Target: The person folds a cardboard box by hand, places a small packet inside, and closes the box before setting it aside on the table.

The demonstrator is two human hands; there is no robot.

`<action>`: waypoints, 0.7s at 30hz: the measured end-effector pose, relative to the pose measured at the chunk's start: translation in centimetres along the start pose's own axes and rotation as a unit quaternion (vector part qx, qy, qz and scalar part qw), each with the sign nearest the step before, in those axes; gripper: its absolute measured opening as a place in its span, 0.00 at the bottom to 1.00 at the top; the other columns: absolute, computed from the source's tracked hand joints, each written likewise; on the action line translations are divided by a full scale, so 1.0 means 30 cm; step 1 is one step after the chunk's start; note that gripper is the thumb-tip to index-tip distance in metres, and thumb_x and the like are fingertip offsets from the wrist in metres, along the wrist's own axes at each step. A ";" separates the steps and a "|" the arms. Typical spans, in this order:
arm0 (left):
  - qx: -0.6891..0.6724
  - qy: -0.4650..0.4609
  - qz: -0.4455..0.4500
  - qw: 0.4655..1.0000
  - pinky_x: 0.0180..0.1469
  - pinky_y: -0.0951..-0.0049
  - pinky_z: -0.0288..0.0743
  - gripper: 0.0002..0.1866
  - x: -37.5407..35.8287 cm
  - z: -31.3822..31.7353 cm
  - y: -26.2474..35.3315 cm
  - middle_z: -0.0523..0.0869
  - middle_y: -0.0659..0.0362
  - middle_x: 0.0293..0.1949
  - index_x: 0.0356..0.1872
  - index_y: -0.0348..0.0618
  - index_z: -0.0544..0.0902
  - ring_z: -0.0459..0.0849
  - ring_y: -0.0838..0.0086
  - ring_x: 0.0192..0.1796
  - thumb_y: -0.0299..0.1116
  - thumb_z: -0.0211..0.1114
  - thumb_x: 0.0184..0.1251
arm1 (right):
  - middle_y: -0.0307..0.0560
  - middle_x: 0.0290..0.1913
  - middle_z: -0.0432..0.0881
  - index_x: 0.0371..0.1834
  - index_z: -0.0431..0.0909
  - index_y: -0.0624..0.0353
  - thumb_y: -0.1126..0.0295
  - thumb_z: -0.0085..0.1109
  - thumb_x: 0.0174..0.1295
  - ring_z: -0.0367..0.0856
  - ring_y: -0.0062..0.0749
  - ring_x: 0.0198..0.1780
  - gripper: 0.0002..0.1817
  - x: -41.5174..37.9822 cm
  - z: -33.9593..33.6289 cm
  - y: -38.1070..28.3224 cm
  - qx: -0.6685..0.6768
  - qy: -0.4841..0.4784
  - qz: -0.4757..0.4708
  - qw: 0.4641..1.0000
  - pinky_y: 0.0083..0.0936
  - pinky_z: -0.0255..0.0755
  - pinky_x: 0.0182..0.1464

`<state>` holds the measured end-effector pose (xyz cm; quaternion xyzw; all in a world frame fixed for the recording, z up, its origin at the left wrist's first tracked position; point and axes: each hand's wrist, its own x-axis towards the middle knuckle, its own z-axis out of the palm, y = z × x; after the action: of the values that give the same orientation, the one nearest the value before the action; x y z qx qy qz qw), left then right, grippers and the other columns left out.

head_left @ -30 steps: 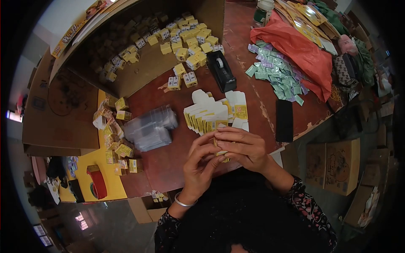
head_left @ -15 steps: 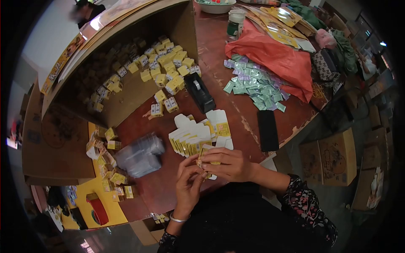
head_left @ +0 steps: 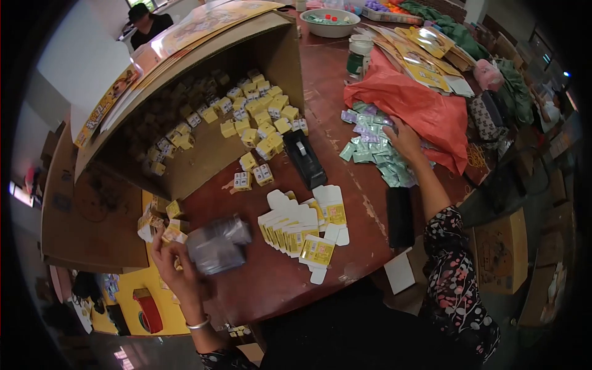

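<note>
On the left, my left hand [head_left: 179, 262] is at a pile of small yellow boxes, its fingers curled about one small yellow box [head_left: 175, 235]. My right hand [head_left: 406, 143] is stretched over a heap of green and purple sachets [head_left: 373, 139], fingers apart and touching the heap; no sachet shows clearly in its grip. Between my hands lies a fanned stack of flat yellow-and-white cartons [head_left: 290, 228], one carton [head_left: 317, 251] nearest me. Beside the left hand sits a clear plastic bundle [head_left: 217, 243].
A large cardboard box [head_left: 203, 163] on its side holds many small yellow boxes. A black tape dispenser [head_left: 305, 161] stands before it. Right of the cartons lies a black phone [head_left: 400, 217]; a red plastic bag [head_left: 425, 111] is behind the sachets. A person [head_left: 150, 26] is at the back left.
My hands were together over a small yellow box near the cartons. They have parted: the left to the box pile, the right out to the sachets. The view has shifted slightly.
</note>
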<state>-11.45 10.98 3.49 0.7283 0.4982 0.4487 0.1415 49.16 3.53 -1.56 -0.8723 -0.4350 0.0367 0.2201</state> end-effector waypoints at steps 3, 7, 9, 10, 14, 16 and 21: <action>0.151 0.007 0.054 0.987 0.54 0.67 0.80 0.06 0.081 -0.073 -0.139 0.75 0.49 0.67 0.46 0.37 0.79 0.81 0.60 0.62 0.18 0.61 0.72 | 0.69 0.64 0.81 0.74 0.71 0.60 0.37 0.52 0.71 0.80 0.62 0.64 0.41 0.153 0.177 0.171 -0.004 0.052 -0.077 0.996 0.44 0.70 0.69; 0.238 0.001 0.038 0.971 0.54 0.60 0.82 0.09 0.140 -0.149 -0.261 0.76 0.47 0.66 0.47 0.38 0.81 0.82 0.52 0.61 0.17 0.63 0.70 | 0.64 0.77 0.68 0.76 0.72 0.46 0.32 0.52 0.67 0.65 0.63 0.77 0.41 0.143 0.277 0.173 -0.123 0.033 -0.046 0.991 0.51 0.61 0.75; 0.249 -0.013 0.010 0.968 0.53 0.58 0.82 0.09 0.150 -0.178 -0.300 0.77 0.48 0.65 0.46 0.38 0.81 0.82 0.50 0.60 0.17 0.64 0.69 | 0.61 0.81 0.61 0.76 0.73 0.44 0.32 0.52 0.67 0.57 0.62 0.80 0.40 0.063 0.250 0.088 -0.147 0.013 -0.025 0.989 0.61 0.56 0.75; 0.249 -0.018 0.009 0.968 0.53 0.58 0.82 0.08 0.157 -0.177 -0.329 0.77 0.48 0.64 0.46 0.38 0.81 0.83 0.50 0.60 0.17 0.64 0.69 | 0.60 0.81 0.60 0.76 0.73 0.43 0.33 0.53 0.67 0.56 0.61 0.81 0.39 0.043 0.251 0.058 -0.173 0.001 -0.029 0.984 0.64 0.54 0.75; 0.214 -0.078 0.021 0.974 0.54 0.56 0.81 0.09 0.176 -0.147 -0.431 0.79 0.46 0.64 0.44 0.40 0.82 0.83 0.46 0.58 0.18 0.64 0.64 | 0.56 0.81 0.62 0.76 0.72 0.39 0.35 0.54 0.67 0.54 0.56 0.83 0.37 -0.030 0.256 -0.027 -0.194 -0.015 -0.052 0.980 0.70 0.48 0.76; 0.194 -0.127 0.022 0.972 0.57 0.53 0.80 0.11 0.195 -0.130 -0.431 0.78 0.46 0.64 0.44 0.41 0.83 0.82 0.46 0.60 0.18 0.63 0.62 | 0.55 0.80 0.63 0.75 0.73 0.38 0.38 0.56 0.68 0.54 0.54 0.83 0.35 -0.072 0.276 -0.058 -0.161 -0.013 -0.098 0.982 0.68 0.46 0.77; 0.298 -0.259 0.009 0.919 0.67 0.36 0.68 0.09 0.258 -0.118 -0.367 0.79 0.45 0.65 0.43 0.45 0.84 0.77 0.47 0.68 0.24 0.62 0.63 | 0.57 0.78 0.66 0.76 0.71 0.37 0.44 0.58 0.69 0.58 0.56 0.80 0.33 -0.148 0.309 -0.110 -0.125 -0.019 -0.210 0.969 0.61 0.50 0.77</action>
<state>-20.07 21.84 2.26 0.8322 0.5479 0.0768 0.0379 41.61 5.09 -9.09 -0.7809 -0.6140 -0.0488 0.1041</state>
